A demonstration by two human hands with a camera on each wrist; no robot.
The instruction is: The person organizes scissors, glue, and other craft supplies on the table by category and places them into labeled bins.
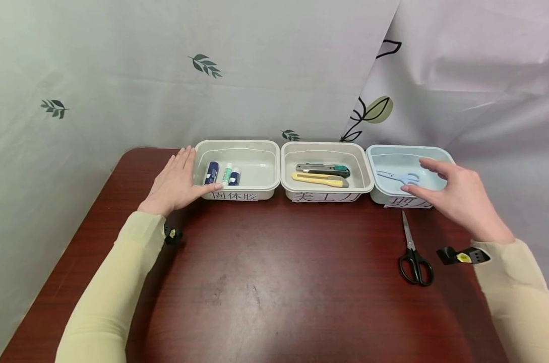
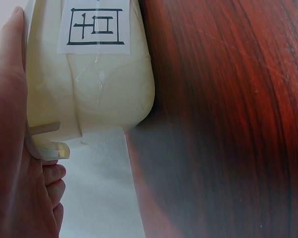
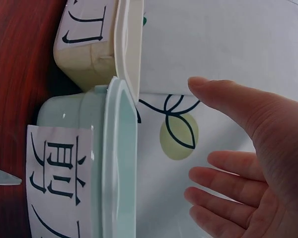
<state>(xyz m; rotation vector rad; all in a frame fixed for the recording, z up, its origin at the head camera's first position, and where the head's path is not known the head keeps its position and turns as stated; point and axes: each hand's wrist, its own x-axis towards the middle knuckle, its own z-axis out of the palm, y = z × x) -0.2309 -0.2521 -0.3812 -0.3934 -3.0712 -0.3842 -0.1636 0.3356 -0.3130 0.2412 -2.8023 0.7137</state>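
My left hand (image 1: 176, 184) rests at the left end of a cream bin (image 1: 267, 189), fingers extended along its side and thumb at the front rim. Inside that bin are a dark blue glue stick (image 1: 212, 173), a green-and-white one (image 1: 227, 174) and a shorter blue-and-white one (image 1: 235, 177). Over the right part of a light blue bin (image 1: 376, 195) hovers my right hand (image 1: 462, 196), thumb and fingers spread with nothing between them. Light blue scissors (image 1: 408, 177) lie in this bin. Black-handled scissors (image 1: 416, 264) lie on the table in front of it, blades pointing toward the bin.
Between the two bins stands another cream bin (image 1: 287, 187) with a green-and-black utility knife (image 1: 324, 170) and a yellow one (image 1: 317, 179). All three bins carry paper labels and stand in a row along the back of the dark red table (image 1: 274, 282), before a patterned curtain (image 1: 256, 75).
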